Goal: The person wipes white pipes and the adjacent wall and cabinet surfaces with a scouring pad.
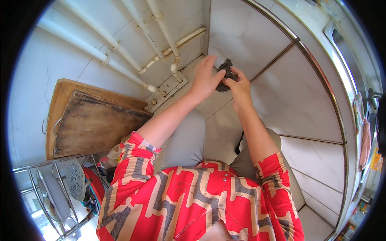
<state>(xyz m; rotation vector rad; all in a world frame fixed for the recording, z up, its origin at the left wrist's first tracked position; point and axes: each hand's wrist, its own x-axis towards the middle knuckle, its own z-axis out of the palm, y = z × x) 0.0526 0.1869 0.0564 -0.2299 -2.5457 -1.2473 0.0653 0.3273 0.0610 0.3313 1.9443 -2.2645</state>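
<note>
My right hand (239,87) grips a dark grey, wiry scouring pad (224,86) between thumb and fingers. The pad looks like steel wool, and a ragged end sticks up past the fingertips. On its other side is my left hand (205,76), fingers stretched apart and blurred. The left thumb overlaps the pad's edge; whether it presses on it is hard to tell. Both hands are held out over the tiled floor (218,120), close to a glossy tiled panel (238,36).
White pipes (123,61) run down the wall at left. Wooden boards (96,123) with metal handles lean there. A metal rack (33,177) holds pans and a perforated metal disc (75,179). Metal trim (319,70) edges the tiled counter side; cloths (365,144) hang at far right.
</note>
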